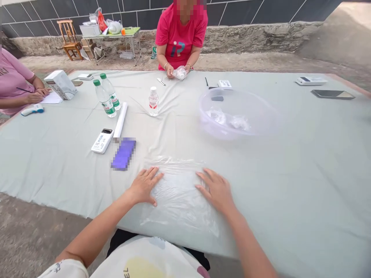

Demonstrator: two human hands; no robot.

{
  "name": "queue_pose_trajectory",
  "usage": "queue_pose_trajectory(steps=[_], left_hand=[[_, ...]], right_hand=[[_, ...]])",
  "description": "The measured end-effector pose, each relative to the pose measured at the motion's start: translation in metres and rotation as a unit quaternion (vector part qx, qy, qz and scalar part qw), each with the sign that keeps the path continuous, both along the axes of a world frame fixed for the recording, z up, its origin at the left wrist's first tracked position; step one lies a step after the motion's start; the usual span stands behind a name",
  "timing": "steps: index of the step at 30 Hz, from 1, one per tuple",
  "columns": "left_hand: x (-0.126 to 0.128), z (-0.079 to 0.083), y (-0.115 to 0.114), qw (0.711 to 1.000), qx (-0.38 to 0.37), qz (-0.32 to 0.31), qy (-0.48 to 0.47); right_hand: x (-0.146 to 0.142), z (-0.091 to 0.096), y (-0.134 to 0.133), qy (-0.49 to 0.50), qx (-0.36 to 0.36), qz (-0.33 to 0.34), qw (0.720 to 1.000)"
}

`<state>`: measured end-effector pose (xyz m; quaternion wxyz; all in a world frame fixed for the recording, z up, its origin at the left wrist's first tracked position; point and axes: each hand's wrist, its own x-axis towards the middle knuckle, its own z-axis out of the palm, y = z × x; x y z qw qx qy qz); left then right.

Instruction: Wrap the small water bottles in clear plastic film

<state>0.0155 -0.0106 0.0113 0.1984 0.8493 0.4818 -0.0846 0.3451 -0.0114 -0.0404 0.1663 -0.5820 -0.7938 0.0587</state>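
A clear plastic bag [176, 197] lies spread flat on the cloth-covered table [290, 185] right before me. My left hand [146, 185] rests on its left side, fingers spread. On the opposite side, my right hand [216, 189] lies with its fingers stretched out over the bag's right edge. Neither hand grips anything. Beyond the bag, to the right, stands a translucent purple basin [214, 129] with crumpled clear plastic [239, 122] inside.
Left of centre are a blurred purple item [124, 154], a white device [102, 141], a white roll [121, 119], two water bottles [104, 101] and a smaller bottle [153, 101]. A person [182, 38] opposite holds wrapped plastic. Another person [14, 83] writes at far left.
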Motion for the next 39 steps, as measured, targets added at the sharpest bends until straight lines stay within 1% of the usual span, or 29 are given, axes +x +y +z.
queue_pose_trajectory(steps=[1, 3, 5, 6, 7, 8, 10, 12, 14, 15, 19, 20, 22, 23, 26, 28, 31, 33, 35, 37, 39], left_hand=[[0.002, 0.000, 0.001, 1.000, -0.003, -0.001, 0.003], [0.009, 0.000, 0.003, 1.000, -0.009, -0.003, 0.012], [0.015, 0.000, 0.006, 1.000, -0.011, -0.003, 0.015], [0.018, 0.000, 0.008, 1.000, -0.010, -0.002, 0.012], [0.020, 0.000, 0.010, 1.000, -0.009, -0.001, 0.006], [0.022, 0.000, 0.011, 1.000, -0.009, 0.000, 0.001], [0.022, -0.001, 0.012, 1.000, -0.009, 0.004, -0.007], [0.020, -0.003, 0.010, 1.000, -0.006, 0.012, -0.017], [0.017, -0.005, 0.005, 0.999, 0.002, 0.023, -0.032], [0.015, -0.007, 0.002, 0.999, 0.006, 0.028, -0.038], [0.011, -0.014, -0.007, 0.997, -0.004, 0.046, -0.055], [0.010, -0.015, -0.008, 0.997, -0.009, 0.048, -0.062], [0.008, -0.018, -0.008, 0.996, -0.021, 0.048, -0.078], [0.007, -0.019, -0.008, 0.995, -0.026, 0.048, -0.087], [0.005, -0.022, -0.005, 0.992, -0.038, 0.046, -0.109], [0.005, -0.022, -0.004, 0.992, -0.046, 0.047, -0.109], [0.005, -0.022, -0.003, 0.992, -0.052, 0.049, -0.101], [0.005, -0.022, -0.003, 0.993, -0.047, 0.047, -0.101], [0.003, -0.022, -0.004, 0.993, -0.038, 0.043, -0.100], [0.002, -0.022, -0.004, 0.994, -0.033, 0.034, -0.099], [0.000, -0.021, -0.004, 0.994, -0.034, 0.034, -0.096]], right_hand=[[0.018, 0.000, 0.002, -0.006, -0.003, -0.027, 1.000], [0.043, 0.007, 0.005, 0.002, 0.004, -0.124, 0.992], [0.048, 0.024, 0.007, 0.044, 0.011, -0.215, 0.976], [0.042, 0.035, 0.008, 0.074, 0.010, -0.236, 0.969], [0.031, 0.047, 0.011, 0.107, 0.002, -0.238, 0.965], [0.016, 0.059, 0.017, 0.140, -0.010, -0.224, 0.964], [-0.020, 0.081, 0.036, 0.202, -0.041, -0.164, 0.965], [-0.058, 0.095, 0.069, 0.261, -0.072, -0.095, 0.958], [-0.091, 0.102, 0.115, 0.292, -0.105, -0.046, 0.949], [-0.106, 0.103, 0.141, 0.303, -0.128, -0.037, 0.944], [-0.157, 0.101, 0.243, 0.330, -0.246, -0.070, 0.909], [-0.168, 0.100, 0.264, 0.334, -0.256, -0.081, 0.903], [-0.189, 0.100, 0.301, 0.341, -0.250, -0.098, 0.901], [-0.199, 0.100, 0.315, 0.346, -0.234, -0.102, 0.903], [-0.223, 0.097, 0.344, 0.376, -0.181, -0.104, 0.903], [-0.234, 0.091, 0.352, 0.400, -0.162, -0.097, 0.897], [-0.238, 0.077, 0.343, 0.406, -0.152, -0.091, 0.897], [-0.231, 0.067, 0.327, 0.402, -0.140, -0.081, 0.901], [-0.217, 0.060, 0.305, 0.399, -0.137, -0.056, 0.905], [-0.199, 0.059, 0.282, 0.388, -0.139, -0.034, 0.911], [-0.179, 0.063, 0.259, 0.376, -0.148, -0.044, 0.914]])
